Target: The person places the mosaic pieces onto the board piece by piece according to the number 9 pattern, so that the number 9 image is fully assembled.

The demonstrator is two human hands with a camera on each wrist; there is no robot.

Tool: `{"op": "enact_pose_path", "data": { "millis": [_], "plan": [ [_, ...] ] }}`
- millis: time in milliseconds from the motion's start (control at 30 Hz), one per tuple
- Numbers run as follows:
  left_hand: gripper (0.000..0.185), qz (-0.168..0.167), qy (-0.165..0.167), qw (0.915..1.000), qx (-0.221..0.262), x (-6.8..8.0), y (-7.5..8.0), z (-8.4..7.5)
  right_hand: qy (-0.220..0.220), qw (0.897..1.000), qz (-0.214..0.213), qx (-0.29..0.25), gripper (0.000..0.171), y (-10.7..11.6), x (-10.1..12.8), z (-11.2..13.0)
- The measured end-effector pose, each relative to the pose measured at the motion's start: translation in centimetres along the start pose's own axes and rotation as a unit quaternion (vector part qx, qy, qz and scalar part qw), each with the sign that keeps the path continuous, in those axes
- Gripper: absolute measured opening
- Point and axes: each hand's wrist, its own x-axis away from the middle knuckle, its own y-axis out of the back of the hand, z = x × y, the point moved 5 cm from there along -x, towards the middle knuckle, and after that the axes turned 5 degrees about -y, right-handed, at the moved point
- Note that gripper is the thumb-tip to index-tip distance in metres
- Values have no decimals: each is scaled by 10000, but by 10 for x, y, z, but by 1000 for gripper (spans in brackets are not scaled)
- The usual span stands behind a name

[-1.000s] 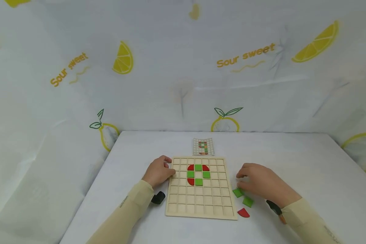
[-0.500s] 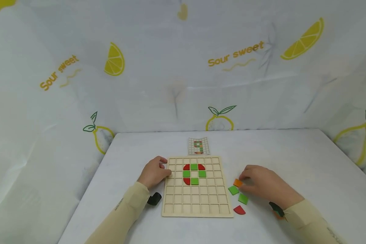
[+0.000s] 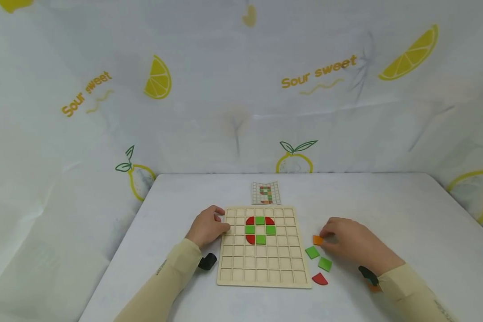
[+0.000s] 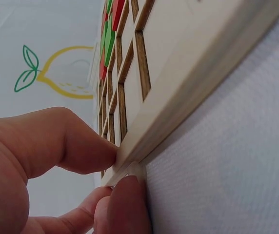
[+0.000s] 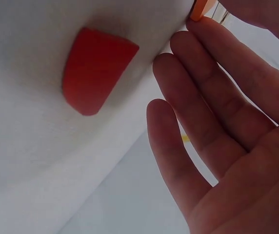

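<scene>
A pale wooden grid board lies flat on the table, bearing several green squares and three red rounded-corner tiles set in a ring. My left hand pinches its left edge; the left wrist view has the thumb on top and fingertips at the side and underneath. Right of the board, my right hand pinches an orange tile between thumb and index finger. In the right wrist view only a corner of that orange tile shows, the other fingers extended.
Two loose green tiles and a red quarter-round tile lie beside the board's right edge. An orange piece shows partly by the right sleeve. Behind the board lies a pattern card. In the right wrist view sits a red piece.
The orange tile, not visible one second ago, shows at the right fingertips. The right hand has shifted slightly right, away from the board. The left hand stays at the board's edge.
</scene>
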Motion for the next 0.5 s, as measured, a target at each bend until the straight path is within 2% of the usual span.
{"op": "enact_pose_path", "data": {
  "millis": [200, 500],
  "plan": [
    [43, -40, -15, 10000, 29, -1, 1, 0, -44, 10000, 14, -17, 14, 2, -7, 1],
    [43, -34, -62, 10000, 37, -1, 0, -2, 8, 9999, 29, -166, 13, 6, -22, 22]
  ]
}}
